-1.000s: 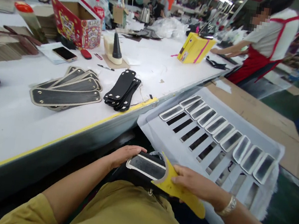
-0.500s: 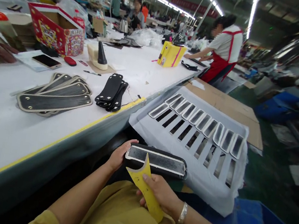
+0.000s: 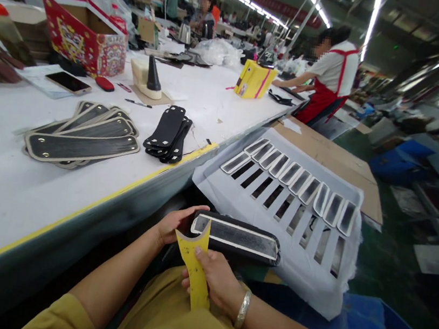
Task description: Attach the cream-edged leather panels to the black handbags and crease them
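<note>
My left hand [image 3: 172,224] grips the near end of a long dark leather piece with a white rim [image 3: 240,237], held flat over my lap. My right hand [image 3: 216,280] is closed round a yellow scraper [image 3: 193,263], whose notched tip rests at the piece's left end. Beyond the piece, a grey sheet [image 3: 234,199] carries a row of several similar white-rimmed pieces [image 3: 295,178].
On the white worktable [image 3: 77,188] to my left lie a fan of long tan-rimmed strips [image 3: 82,140] and a stack of black pieces [image 3: 169,131]. Further back are a phone [image 3: 67,81], a red box [image 3: 85,34] and a yellow box [image 3: 255,80]. A person in a red apron [image 3: 330,74] works at the far end.
My right hand has drawn the yellow scraper from the piece's right side to its left end and turned it more upright. The view has also lifted and shifted.
</note>
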{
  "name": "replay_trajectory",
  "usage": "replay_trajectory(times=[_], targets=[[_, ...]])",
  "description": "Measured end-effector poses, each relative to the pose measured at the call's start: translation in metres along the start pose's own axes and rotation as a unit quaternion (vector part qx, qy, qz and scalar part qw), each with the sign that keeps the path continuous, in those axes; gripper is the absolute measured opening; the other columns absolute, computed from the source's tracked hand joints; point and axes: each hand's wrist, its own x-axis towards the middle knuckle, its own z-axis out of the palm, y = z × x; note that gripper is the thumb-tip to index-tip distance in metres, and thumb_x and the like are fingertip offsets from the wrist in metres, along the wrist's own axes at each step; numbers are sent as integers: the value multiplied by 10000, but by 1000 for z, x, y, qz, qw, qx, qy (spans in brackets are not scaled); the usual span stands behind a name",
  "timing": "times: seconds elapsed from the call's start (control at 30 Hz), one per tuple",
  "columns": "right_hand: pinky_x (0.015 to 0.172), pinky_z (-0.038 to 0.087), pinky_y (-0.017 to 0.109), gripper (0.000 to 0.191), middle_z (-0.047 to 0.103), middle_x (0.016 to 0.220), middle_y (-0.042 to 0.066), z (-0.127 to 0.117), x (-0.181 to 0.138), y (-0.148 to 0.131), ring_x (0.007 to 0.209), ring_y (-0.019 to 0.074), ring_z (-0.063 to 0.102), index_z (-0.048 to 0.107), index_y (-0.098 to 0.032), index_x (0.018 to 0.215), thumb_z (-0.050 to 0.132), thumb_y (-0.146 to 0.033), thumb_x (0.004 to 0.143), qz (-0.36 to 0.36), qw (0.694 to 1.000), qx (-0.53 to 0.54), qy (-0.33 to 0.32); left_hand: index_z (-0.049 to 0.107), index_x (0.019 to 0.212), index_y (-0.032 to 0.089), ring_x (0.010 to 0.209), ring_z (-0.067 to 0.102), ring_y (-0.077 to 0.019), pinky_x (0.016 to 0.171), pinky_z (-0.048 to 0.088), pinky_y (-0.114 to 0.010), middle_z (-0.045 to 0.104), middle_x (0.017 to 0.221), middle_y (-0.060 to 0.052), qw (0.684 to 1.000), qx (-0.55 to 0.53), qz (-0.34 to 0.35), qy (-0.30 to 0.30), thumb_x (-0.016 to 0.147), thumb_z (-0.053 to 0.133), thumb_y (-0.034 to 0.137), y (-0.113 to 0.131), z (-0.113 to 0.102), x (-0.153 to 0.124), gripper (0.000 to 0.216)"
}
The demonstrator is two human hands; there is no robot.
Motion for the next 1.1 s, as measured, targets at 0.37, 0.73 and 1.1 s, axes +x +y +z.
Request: replay_trajectory(times=[0.37,0.73,1.1], targets=[[497,487,296,367,656,631,49,19,12,10,513,182,638,485,-156,871,562,-508,797,-3,993,113,38,660,1086,147,1001,583,-241,927,399,-342,678,1068,-68,982,122,68,129,853,296,640,-1,14,13,656],[492,492,305,480,658,627,42,13,14,16,512,190,638,475,-161,887,621,-582,707,-24,990,139,11,691,1003,174,1038,575,-232,965,381,-330,682,1076,-33,959,219,75,160,878,212,616,0,18,17,663],[572,515,315,467,678,689,77,22,15,21,573,189,659,480,-151,932,600,-567,756,-8,981,193,23,704,966,171,864,624,-217,832,442,-318,715,936,-40,955,245,29,167,839,273,655,5,21,25,660]])
